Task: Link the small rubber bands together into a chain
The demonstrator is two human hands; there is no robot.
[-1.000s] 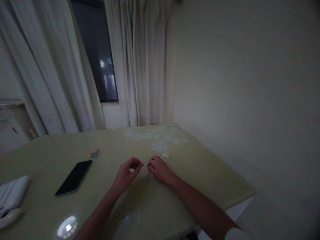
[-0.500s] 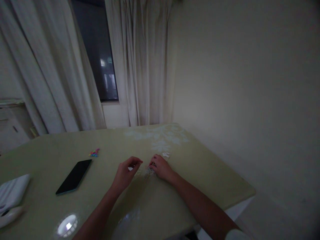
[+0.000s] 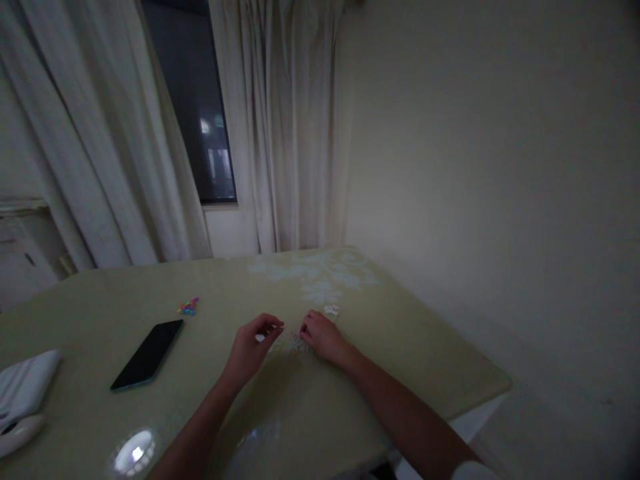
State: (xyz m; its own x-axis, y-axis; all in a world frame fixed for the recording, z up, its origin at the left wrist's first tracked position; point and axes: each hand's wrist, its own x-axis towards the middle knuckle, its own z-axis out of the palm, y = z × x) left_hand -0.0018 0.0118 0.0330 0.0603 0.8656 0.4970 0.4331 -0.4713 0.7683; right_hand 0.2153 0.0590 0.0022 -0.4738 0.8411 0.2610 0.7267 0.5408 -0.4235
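Observation:
Thumb and fingertips of my left hand (image 3: 256,341) are pinched together just above the table; whatever they hold is too small to name. My right hand (image 3: 323,335) is closed too, fingertips bent down at the edge of a small pile of pale, ring-like pieces (image 3: 298,343). Part of this pile lies hidden behind those fingers, and I cannot make out what is in them. Beyond the right hand is a little group of white pieces (image 3: 331,309). A cluster of small multicoloured pieces (image 3: 189,307) lies farther off to the left.
A black phone (image 3: 148,355) lies on the pale green table (image 3: 410,353), left of my hands. At the far left are a white case-like object (image 3: 29,383) and a rounded white object (image 3: 20,435). A wall (image 3: 480,200) runs along the table's right side.
My right hand's fingers have drawn closer together and lifted slightly, showing more of the pale pile. The left hand keeps its pinch nearly in place.

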